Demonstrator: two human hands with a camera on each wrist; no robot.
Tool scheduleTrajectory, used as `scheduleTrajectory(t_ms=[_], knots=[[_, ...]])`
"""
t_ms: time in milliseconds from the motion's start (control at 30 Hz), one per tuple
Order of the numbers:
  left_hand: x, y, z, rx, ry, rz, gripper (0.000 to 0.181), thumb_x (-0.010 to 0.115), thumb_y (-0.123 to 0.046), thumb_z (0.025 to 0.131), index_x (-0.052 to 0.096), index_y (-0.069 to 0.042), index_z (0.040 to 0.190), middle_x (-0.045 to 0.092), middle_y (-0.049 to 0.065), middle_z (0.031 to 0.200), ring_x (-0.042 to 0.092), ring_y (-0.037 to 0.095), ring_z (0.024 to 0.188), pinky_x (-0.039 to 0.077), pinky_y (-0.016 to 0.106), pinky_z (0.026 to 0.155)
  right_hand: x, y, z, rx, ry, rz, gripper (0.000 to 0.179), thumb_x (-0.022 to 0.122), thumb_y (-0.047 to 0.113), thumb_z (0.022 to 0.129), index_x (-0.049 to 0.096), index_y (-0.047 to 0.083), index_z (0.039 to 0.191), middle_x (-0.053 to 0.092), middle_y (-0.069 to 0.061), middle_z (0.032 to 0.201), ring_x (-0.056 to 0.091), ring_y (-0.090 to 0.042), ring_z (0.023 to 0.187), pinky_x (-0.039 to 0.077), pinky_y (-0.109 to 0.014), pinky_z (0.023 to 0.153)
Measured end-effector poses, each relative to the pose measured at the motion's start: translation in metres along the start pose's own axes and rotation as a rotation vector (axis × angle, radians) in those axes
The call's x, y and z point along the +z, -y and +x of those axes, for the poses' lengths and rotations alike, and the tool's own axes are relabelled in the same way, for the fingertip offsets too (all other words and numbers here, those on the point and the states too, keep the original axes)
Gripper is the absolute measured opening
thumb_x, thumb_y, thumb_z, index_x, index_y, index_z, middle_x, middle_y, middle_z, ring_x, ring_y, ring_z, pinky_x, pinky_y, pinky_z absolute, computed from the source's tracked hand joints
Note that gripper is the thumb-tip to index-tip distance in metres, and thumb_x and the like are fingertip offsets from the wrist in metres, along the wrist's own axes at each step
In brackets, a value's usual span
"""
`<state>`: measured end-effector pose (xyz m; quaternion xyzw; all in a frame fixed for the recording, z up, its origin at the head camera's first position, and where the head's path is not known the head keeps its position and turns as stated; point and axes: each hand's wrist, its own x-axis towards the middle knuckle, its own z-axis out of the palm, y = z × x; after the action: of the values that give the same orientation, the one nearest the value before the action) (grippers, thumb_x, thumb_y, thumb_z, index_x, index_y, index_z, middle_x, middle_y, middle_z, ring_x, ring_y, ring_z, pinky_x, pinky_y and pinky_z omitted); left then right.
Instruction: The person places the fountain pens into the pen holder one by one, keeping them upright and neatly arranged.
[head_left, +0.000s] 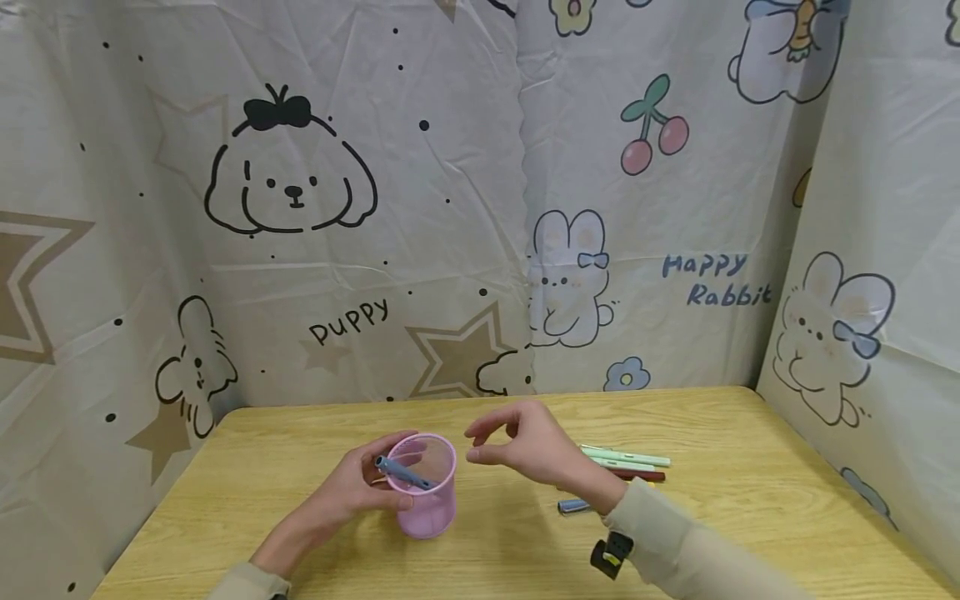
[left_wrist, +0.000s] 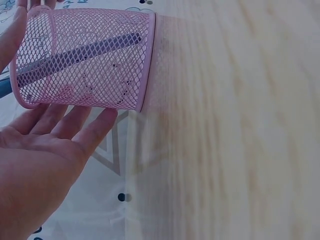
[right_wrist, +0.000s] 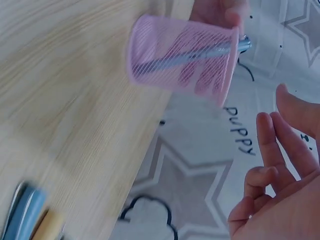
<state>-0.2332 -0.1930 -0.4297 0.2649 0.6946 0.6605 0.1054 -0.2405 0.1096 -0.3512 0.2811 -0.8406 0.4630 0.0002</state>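
My left hand (head_left: 351,485) holds a pink mesh pen cup (head_left: 427,515), thumb on the near side and fingers round the far side. One blue-grey pen (head_left: 405,473) leans inside it, its end sticking out over the rim. Through the mesh in the left wrist view, the pen (left_wrist: 80,57) slants down toward the base. To the right of the cup, my right hand (head_left: 534,446) hovers with nothing in it. Its thumb and index finger are apart, the other fingers loosely bent, as the hand (right_wrist: 285,185) shows in the right wrist view.
Light green pens (head_left: 632,458), a dark red pen (head_left: 643,476) and a blue pen (head_left: 573,506) lie on the wooden table (head_left: 300,450), partly behind the right forearm. A yellow-orange pen (right_wrist: 48,225) lies beside the blue one. A printed curtain (head_left: 465,250) surrounds the back and sides.
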Motion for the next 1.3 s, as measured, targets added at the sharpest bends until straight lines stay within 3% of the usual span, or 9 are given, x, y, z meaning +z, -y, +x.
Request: scheduleTrajectory(t_ms=[300, 667, 767, 833, 933, 1300], knots=[[-0.002, 0.001, -0.002, 0.018, -0.014, -0.013, 0.089, 0.086, 0.0, 0.085, 0.035, 0.012, 0.157, 0.044, 0.035, 0.154, 0.059, 0.023, 0.132, 0.052, 0.033, 0.102, -0.04, -0.027, -0.031, 0.05, 0.06, -0.11, 0.02, 0.088, 0.022, 0.089, 0.083, 0.018, 0.108, 0.076, 0.009, 0.093, 0.055, -0.02, 0.078, 0.037, -0.028, 0.069], [-0.004, 0.001, 0.0, 0.005, 0.003, -0.024, 0.085, 0.085, 0.0, 0.086, 0.037, 0.012, 0.156, 0.044, 0.037, 0.153, 0.058, 0.027, 0.135, 0.052, 0.034, 0.102, -0.073, -0.068, -0.06, 0.063, 0.123, -0.142, 0.025, 0.088, 0.019, 0.088, 0.083, 0.01, 0.11, 0.078, -0.003, 0.101, 0.04, -0.013, 0.062, 0.034, -0.024, 0.059], [-0.004, 0.0, 0.0, 0.005, 0.002, -0.018, 0.085, 0.085, 0.0, 0.086, 0.037, 0.011, 0.156, 0.045, 0.036, 0.153, 0.059, 0.024, 0.134, 0.052, 0.033, 0.103, -0.079, -0.079, -0.067, 0.058, 0.153, -0.094, 0.028, 0.09, 0.014, 0.086, 0.082, 0.004, 0.11, 0.077, -0.008, 0.106, 0.054, -0.016, 0.072, 0.049, -0.024, 0.067], [-0.004, 0.0, 0.0, 0.007, 0.002, -0.012, 0.085, 0.085, 0.0, 0.087, 0.038, 0.01, 0.157, 0.046, 0.036, 0.152, 0.059, 0.022, 0.133, 0.051, 0.033, 0.103, -0.084, -0.086, -0.07, 0.045, 0.178, -0.07, 0.029, 0.091, 0.012, 0.084, 0.082, 0.002, 0.11, 0.077, -0.009, 0.106, 0.064, -0.019, 0.084, 0.059, -0.032, 0.081], [-0.004, -0.001, 0.0, 0.012, 0.001, -0.006, 0.084, 0.084, 0.0, 0.087, 0.038, 0.01, 0.157, 0.047, 0.035, 0.152, 0.06, 0.021, 0.132, 0.051, 0.033, 0.103, -0.089, -0.096, -0.075, 0.014, 0.209, -0.066, 0.028, 0.091, 0.012, 0.083, 0.082, 0.002, 0.108, 0.076, -0.008, 0.105, 0.07, -0.021, 0.102, 0.058, -0.047, 0.093], [-0.002, -0.001, -0.001, -0.003, 0.0, -0.017, 0.085, 0.084, 0.0, 0.087, 0.036, 0.01, 0.157, 0.043, 0.038, 0.153, 0.057, 0.028, 0.136, 0.05, 0.031, 0.104, -0.1, -0.128, -0.086, 0.012, 0.233, -0.097, 0.025, 0.091, 0.015, 0.084, 0.084, 0.005, 0.106, 0.072, -0.001, 0.098, 0.064, -0.016, 0.091, 0.055, -0.032, 0.081]])
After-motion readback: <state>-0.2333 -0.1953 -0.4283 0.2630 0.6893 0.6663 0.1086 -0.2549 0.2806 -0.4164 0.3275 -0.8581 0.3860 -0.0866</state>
